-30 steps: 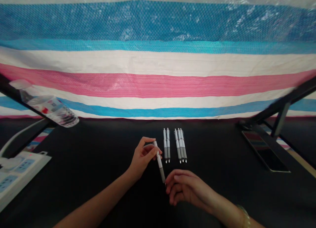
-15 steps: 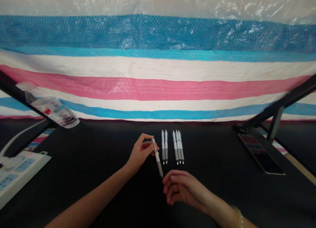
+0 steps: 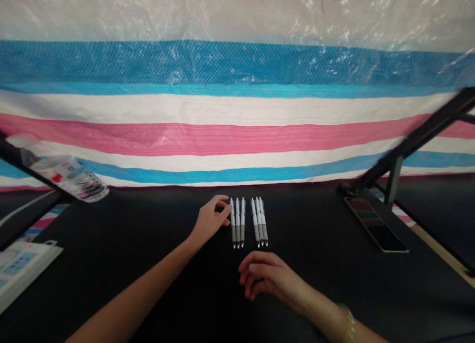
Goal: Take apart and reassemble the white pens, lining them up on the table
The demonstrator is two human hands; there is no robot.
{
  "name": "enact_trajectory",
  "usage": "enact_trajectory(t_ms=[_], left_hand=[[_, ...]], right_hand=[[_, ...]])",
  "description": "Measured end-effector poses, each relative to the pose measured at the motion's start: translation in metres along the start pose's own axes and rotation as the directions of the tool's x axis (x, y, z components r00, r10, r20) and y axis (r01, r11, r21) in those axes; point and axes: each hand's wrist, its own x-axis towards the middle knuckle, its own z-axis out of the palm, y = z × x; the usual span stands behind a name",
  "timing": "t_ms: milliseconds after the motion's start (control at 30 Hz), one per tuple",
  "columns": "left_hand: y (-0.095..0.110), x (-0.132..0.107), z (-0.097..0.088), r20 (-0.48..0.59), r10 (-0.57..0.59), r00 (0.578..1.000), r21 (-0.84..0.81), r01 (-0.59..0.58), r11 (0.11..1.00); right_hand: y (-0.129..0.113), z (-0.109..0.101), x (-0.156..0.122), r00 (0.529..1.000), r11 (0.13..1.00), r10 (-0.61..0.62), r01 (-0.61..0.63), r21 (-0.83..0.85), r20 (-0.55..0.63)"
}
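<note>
Just left of the pens, my left hand [image 3: 210,220] has its fingertips against the upper left edge of the leftmost white-and-grey pen [image 3: 233,227]. Its thumb and forefinger are apart, not wrapped round the pen. That pen lies beside two others [image 3: 240,228], forming a group of three, tips toward me. A second group of three like pens [image 3: 260,221] lies a small gap to the right. My right hand [image 3: 272,281] hovers below the pens, loosely curled with its fingers apart and nothing in them.
On the right of the black table [image 3: 178,303] lies a phone [image 3: 374,224] near a black stand leg. A clear plastic bottle [image 3: 70,177] leans at the far left, above a white power strip [image 3: 25,269]. A striped plastic sheet [image 3: 237,105] hangs behind.
The pen that my left hand held tilted now lies straight beside the two pens on the left. My left fingers have loosened. The view has shifted slightly right.
</note>
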Motion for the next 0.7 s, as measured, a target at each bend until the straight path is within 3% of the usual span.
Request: enact_trajectory(t_ms=[67, 100, 133, 200, 267, 300, 367, 500, 700], left_hand=[[0.002, -0.017, -0.004, 0.090, -0.086, 0.992, -0.040, 0.090, 0.995], [0.003, -0.027, -0.005, 0.153, -0.126, 0.980, -0.058, 0.137, 0.989], [0.003, -0.037, -0.007, 0.200, -0.159, 0.967, -0.068, 0.175, 0.982], [0.003, -0.056, -0.008, 0.241, -0.182, 0.953, -0.077, 0.206, 0.976], [0.002, -0.072, -0.007, 0.211, -0.155, 0.965, -0.096, 0.179, 0.979], [0.001, -0.079, -0.005, 0.181, -0.132, 0.975, -0.112, 0.154, 0.982], [-0.001, -0.088, -0.001, 0.161, -0.087, 0.983, -0.143, 0.110, 0.984], [-0.005, -0.096, 0.005, 0.127, 0.061, 0.990, -0.161, -0.040, 0.986], [-0.009, -0.102, 0.001, 0.087, 0.258, 0.962, -0.061, -0.254, 0.965]], right_hand=[[-0.006, 0.000, -0.003, 0.986, 0.948, -0.152, 0.127, -0.293, -0.066], [-0.009, 0.000, -0.005, 0.962, 0.857, -0.262, 0.193, -0.478, -0.080], [-0.012, -0.001, -0.007, 0.923, 0.709, -0.379, 0.246, -0.661, -0.062], [-0.016, -0.004, -0.009, 0.833, 0.299, -0.548, 0.285, -0.911, 0.080], [-0.017, -0.010, -0.008, 0.773, -0.100, -0.580, 0.247, -0.964, 0.258], [-0.016, -0.013, -0.006, 0.757, -0.252, -0.570, 0.209, -0.945, 0.320], [-0.012, -0.021, 0.000, 0.735, -0.450, -0.557, 0.125, -0.884, 0.388], [-0.008, -0.028, 0.008, 0.722, -0.586, -0.542, 0.042, -0.809, 0.430], [-0.019, -0.021, 0.005, 0.762, -0.596, -0.437, 0.153, -0.788, 0.479]])
